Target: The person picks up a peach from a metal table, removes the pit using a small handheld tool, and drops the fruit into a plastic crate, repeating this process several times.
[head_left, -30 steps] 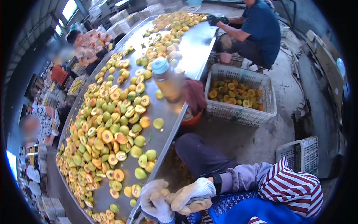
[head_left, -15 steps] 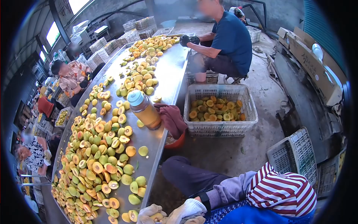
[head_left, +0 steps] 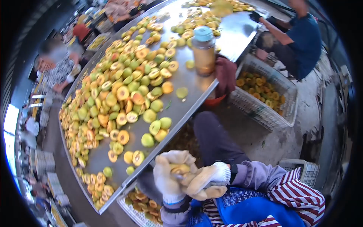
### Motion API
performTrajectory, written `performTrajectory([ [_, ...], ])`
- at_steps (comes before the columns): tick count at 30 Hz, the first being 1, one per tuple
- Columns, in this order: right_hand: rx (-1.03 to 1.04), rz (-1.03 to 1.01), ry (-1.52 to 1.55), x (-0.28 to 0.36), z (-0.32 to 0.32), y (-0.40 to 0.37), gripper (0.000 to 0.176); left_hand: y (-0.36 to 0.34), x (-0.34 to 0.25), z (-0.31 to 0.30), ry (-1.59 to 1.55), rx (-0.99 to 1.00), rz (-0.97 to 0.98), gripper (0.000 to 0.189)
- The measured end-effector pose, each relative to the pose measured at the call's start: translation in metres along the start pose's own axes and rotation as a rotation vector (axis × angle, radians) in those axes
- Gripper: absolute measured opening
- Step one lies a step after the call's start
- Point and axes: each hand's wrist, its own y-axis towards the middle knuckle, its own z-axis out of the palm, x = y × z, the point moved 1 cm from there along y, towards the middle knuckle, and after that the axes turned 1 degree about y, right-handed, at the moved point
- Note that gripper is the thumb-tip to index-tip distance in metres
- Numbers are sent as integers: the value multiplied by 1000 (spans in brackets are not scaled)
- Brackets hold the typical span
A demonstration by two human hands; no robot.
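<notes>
Both hands wear pale work gloves and are close together beside the metal table [head_left: 177, 130]. My left hand [head_left: 168, 172] is curled around a yellowish fruit piece [head_left: 180, 169], partly covered by its fingers. From the right, my right hand [head_left: 208, 181] meets it, fingers bent and touching the left hand at the fruit; whatever lies inside its grip is hidden. Halved yellow-green fruits [head_left: 121, 90], many with a brown centre, are piled on the table. Below the table edge, left of my left hand, a white crate [head_left: 130, 212] holds more fruit halves.
A bottle with a blue lid [head_left: 203, 51] stands on the table beside a maroon cloth [head_left: 225, 75]. Behind is a crate of fruit [head_left: 261, 109]. A person in dark blue [head_left: 306, 41] sits at the far right; others sit along the left side.
The view has turned and tipped down, so the table and bottle look shifted. Both gloved hands now show more fully, with the fruit piece between them, and the white crate below has come into view.
</notes>
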Motion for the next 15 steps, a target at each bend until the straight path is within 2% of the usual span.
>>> performTrajectory([
  [2, 28, 39, 6, -1, -5, 2, 29, 1, 1, 1, 1, -109, -39, 51],
  [4, 99, 45, 94, -2, -6, 7, 21, 4, 0, -9, -76, -58, -140, 51],
  [6, 114, 82, 157, 8, 0, 1, 18, 4, -2, -11, -134, -67, -169, 51],
  [7, 192, 109, 196, 10, -2, 3, 17, 4, -2, -13, -136, -66, -176, 52],
  [9, 247, 131, 158, 10, -4, 5, 17, 10, -3, -25, -127, -60, -218, 53],
  [10, 275, 142, 135, 12, -4, 8, 17, 10, -5, -26, -144, -131, -263, 52],
  [11, 313, 119, 71, 18, 7, 7, 18, 10, -5, -31, -124, -207, -182, 52],
  [12, 319, 193, 54, 18, 4, 6, 19, 9, -4, -38, -102, -284, -99, 51],
  [15, 193, 197, -80, 18, -2, 6, 26, -19, -22, -85, 134, -542, 72, 47],
])
